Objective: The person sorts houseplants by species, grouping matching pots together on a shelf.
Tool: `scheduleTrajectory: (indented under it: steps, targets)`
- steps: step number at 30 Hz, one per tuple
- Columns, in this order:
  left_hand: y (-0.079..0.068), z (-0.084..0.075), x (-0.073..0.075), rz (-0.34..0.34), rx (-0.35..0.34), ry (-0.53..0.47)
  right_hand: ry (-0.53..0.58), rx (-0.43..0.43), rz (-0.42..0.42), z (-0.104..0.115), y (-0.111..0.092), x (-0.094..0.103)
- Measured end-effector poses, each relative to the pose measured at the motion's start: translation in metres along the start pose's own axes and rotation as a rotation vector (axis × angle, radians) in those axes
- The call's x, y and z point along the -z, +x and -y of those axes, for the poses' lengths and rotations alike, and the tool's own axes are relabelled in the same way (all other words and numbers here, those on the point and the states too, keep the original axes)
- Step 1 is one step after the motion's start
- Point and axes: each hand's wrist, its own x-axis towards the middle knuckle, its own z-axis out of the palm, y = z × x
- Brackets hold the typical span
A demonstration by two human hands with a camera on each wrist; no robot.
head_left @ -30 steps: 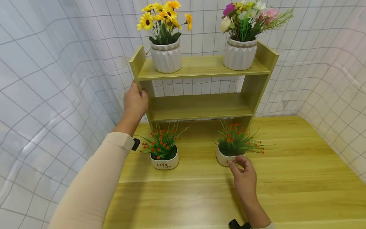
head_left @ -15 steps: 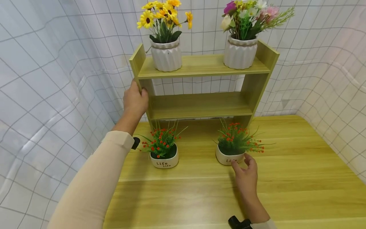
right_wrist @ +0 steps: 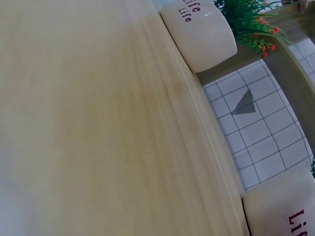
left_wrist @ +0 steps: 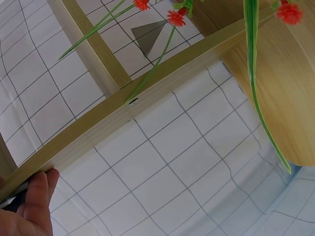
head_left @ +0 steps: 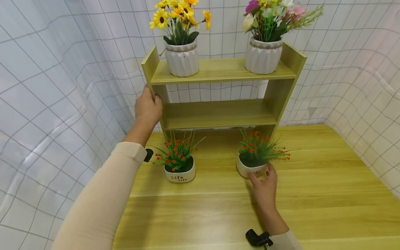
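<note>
A small wooden shelf (head_left: 218, 121) stands on the table. My left hand (head_left: 148, 108) grips its left side panel; the left wrist view shows the fingers (left_wrist: 40, 196) against the panel's edge. In front of the shelf, on the right, sits a white oval flowerpot (head_left: 245, 168) with green leaves and small red flowers. My right hand (head_left: 265, 187) holds its front right part, thumb on the front and a finger at the right side. The lettering is partly behind the thumb. A matching flowerpot (head_left: 181, 175) marked "Life" stands to the left, apart from both hands.
On the top shelf stand a white ribbed pot of yellow sunflowers (head_left: 182, 60) and another ribbed pot of mixed flowers (head_left: 263, 57). Gridded white curtain (head_left: 62, 86) surrounds the back and sides. The wooden table (head_left: 328, 194) runs out to the right.
My right hand has gone from in front of the right flowerpot to holding it, and the pot has turned slightly. My left hand keeps its grip on the shelf.
</note>
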Motion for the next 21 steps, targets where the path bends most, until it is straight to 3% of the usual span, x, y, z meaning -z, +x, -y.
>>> scheduleTrajectory:
  steps: [9,12,16,21]
  targets:
    - [0.001,0.0,-0.001,-0.004,-0.005,0.006,-0.026,0.094,-0.02,-0.01,0.015,-0.008]
    - [0.001,0.0,-0.001,-0.003,-0.002,0.01,0.011,0.161,-0.015,-0.011,0.022,-0.011]
    - [0.001,0.0,-0.001,0.003,0.005,0.009,0.093,0.225,0.025,0.003,0.024,-0.012]
    - [0.002,0.0,-0.003,-0.011,-0.003,0.007,0.083,0.195,0.041,-0.002,0.034,-0.015]
